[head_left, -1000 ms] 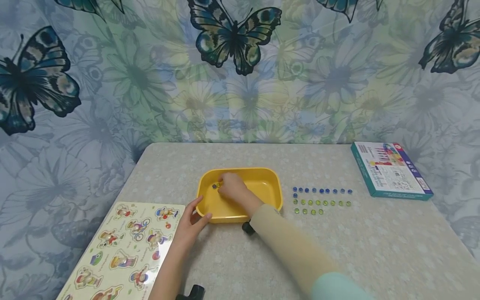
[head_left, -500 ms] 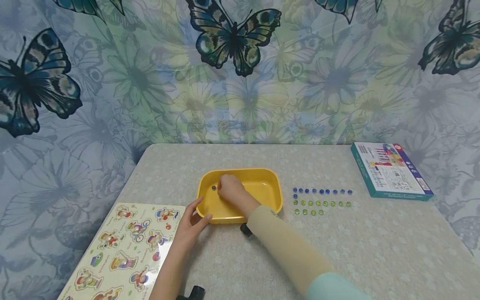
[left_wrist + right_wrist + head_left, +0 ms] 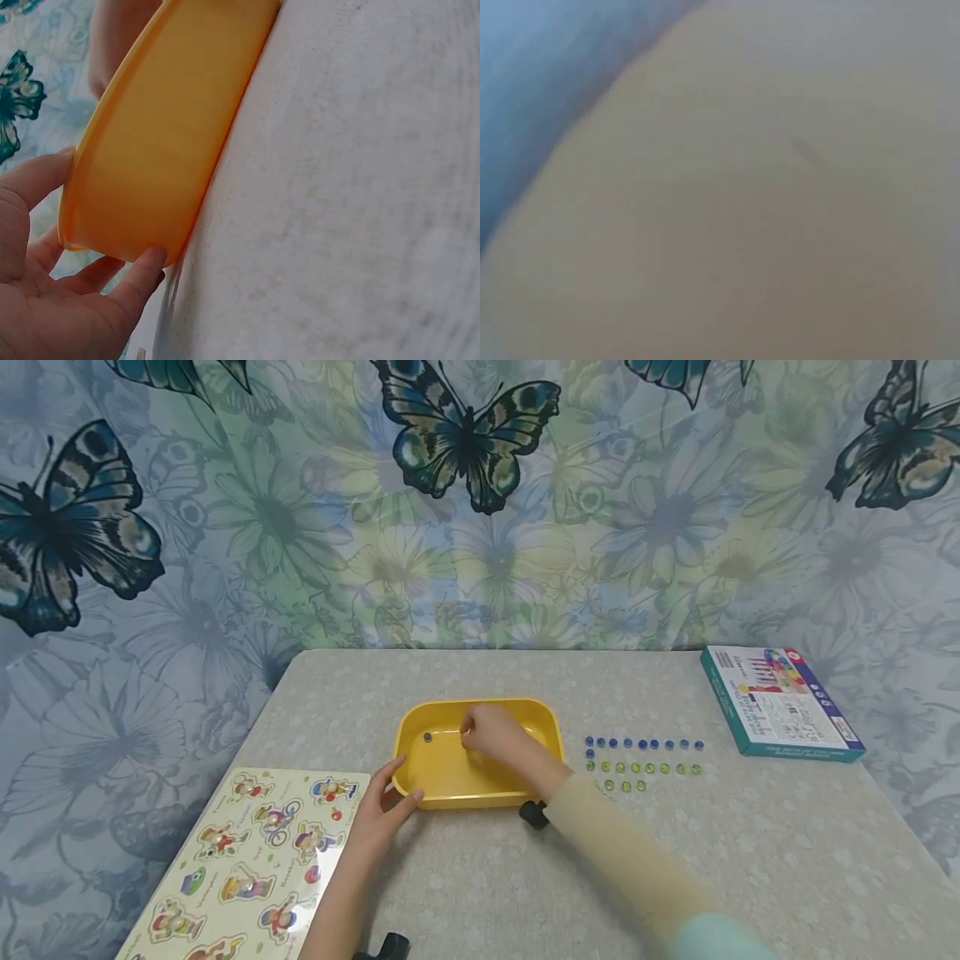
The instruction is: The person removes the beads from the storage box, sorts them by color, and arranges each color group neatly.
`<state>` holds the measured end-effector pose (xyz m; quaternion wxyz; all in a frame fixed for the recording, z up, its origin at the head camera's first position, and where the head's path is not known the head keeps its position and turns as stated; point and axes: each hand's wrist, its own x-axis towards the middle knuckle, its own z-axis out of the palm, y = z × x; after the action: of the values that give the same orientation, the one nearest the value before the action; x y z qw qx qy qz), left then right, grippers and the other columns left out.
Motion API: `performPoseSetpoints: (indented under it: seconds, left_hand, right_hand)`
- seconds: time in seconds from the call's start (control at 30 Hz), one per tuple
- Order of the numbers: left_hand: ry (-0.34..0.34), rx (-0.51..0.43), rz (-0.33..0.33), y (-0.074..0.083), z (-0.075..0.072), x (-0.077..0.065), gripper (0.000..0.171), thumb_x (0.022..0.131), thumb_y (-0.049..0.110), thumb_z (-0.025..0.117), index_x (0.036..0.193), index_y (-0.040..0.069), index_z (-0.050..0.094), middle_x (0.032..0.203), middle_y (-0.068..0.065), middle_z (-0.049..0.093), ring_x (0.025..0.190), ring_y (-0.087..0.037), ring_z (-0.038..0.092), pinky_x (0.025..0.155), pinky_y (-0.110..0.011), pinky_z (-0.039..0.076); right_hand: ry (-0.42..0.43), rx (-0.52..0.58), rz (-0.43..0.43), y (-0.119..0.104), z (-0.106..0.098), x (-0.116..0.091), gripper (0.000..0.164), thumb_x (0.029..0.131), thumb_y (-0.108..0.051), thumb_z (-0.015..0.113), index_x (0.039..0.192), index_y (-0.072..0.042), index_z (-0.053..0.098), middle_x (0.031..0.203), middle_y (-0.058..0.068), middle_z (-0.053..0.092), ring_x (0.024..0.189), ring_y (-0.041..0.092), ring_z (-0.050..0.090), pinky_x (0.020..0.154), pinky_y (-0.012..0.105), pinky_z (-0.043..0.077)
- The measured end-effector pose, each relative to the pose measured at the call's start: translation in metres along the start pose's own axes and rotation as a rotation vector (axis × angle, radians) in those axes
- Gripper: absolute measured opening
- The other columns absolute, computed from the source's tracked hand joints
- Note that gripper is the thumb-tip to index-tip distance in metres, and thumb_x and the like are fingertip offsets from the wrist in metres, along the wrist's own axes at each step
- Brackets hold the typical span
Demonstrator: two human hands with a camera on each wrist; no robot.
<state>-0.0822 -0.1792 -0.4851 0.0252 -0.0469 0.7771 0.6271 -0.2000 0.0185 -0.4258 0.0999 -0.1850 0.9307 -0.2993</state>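
Note:
At the near-left corner of the yellow tray (image 3: 450, 797), my left hand (image 3: 382, 802) holds on. In the left wrist view its thumb and fingers wrap the end of the tray (image 3: 172, 135). Over the tray's inside is my right hand (image 3: 495, 731), fingers pinched together on a small yellow-green bead that they mostly hide. One dark blue bead (image 3: 427, 737) lies on the tray floor to the left of that hand. Blurred skin fills most of the right wrist view.
Right of the tray lie rows of blue beads (image 3: 643, 744) and yellow-green beads (image 3: 650, 767). A sticker sheet (image 3: 288, 860) with cartoon figures is at the left, partly under the left forearm. A flat box (image 3: 780, 702) sits at the back right.
My right hand closed over the yellow-green bead beside the blue one, then moved right across the tray with it. The blue bead stayed. My left hand has kept its place.

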Motion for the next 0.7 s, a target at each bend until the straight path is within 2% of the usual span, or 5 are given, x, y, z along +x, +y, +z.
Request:
performPoseSetpoints:
  seconds: [0.2, 0.33, 0.4, 0.57, 0.7]
  left_hand:
    - [0.007, 0.015, -0.022, -0.001, 0.0, 0.0, 0.062, 0.087, 0.027, 0.067, 0.141, 0.028, 0.036, 0.15, 0.0, 0.026, 0.133, -0.03, 0.035, 0.103, -0.046, 0.036]
    - [0.008, 0.026, -0.027, -0.002, 0.001, 0.0, 0.062, 0.087, 0.029, 0.066, 0.141, 0.029, 0.035, 0.151, -0.001, 0.025, 0.134, -0.03, 0.034, 0.103, -0.047, 0.036]
    - [0.006, 0.026, -0.026, -0.002, 0.002, 0.0, 0.062, 0.087, 0.03, 0.066, 0.141, 0.03, 0.035, 0.151, -0.001, 0.025, 0.134, -0.03, 0.034, 0.102, -0.047, 0.037]
    - [-0.003, 0.016, -0.016, -0.002, 0.001, 0.0, 0.061, 0.087, 0.029, 0.066, 0.14, 0.029, 0.036, 0.151, -0.001, 0.025, 0.134, -0.029, 0.034, 0.102, -0.047, 0.037]
    - [0.003, 0.025, -0.015, -0.001, 0.001, 0.0, 0.062, 0.087, 0.029, 0.066, 0.14, 0.029, 0.036, 0.151, -0.001, 0.025, 0.134, -0.029, 0.034, 0.102, -0.048, 0.037]
  right_hand:
    - [0.078, 0.015, -0.041, 0.031, -0.045, -0.044, 0.01, 0.081, -0.012, 0.066, 0.091, -0.01, 0.065, 0.079, 0.0, 0.06, 0.071, 0.015, 0.053, 0.062, 0.026, 0.047]
    - [0.121, 0.002, -0.046, 0.066, -0.074, -0.084, 0.01, 0.082, -0.013, 0.066, 0.091, -0.01, 0.065, 0.08, 0.0, 0.06, 0.073, 0.015, 0.054, 0.062, 0.028, 0.049]
    - [0.128, -0.009, -0.018, 0.086, -0.086, -0.105, 0.01, 0.082, -0.013, 0.065, 0.091, -0.01, 0.064, 0.08, 0.0, 0.06, 0.072, 0.016, 0.054, 0.062, 0.028, 0.048]
    - [0.139, -0.063, 0.049, 0.139, -0.103, -0.147, 0.007, 0.08, -0.009, 0.065, 0.088, -0.008, 0.062, 0.076, 0.0, 0.057, 0.068, 0.015, 0.05, 0.058, 0.028, 0.044]
    - [0.087, -0.081, 0.088, 0.166, -0.103, -0.163, 0.006, 0.079, -0.006, 0.065, 0.084, -0.007, 0.063, 0.072, 0.0, 0.055, 0.066, 0.015, 0.047, 0.056, 0.028, 0.041]
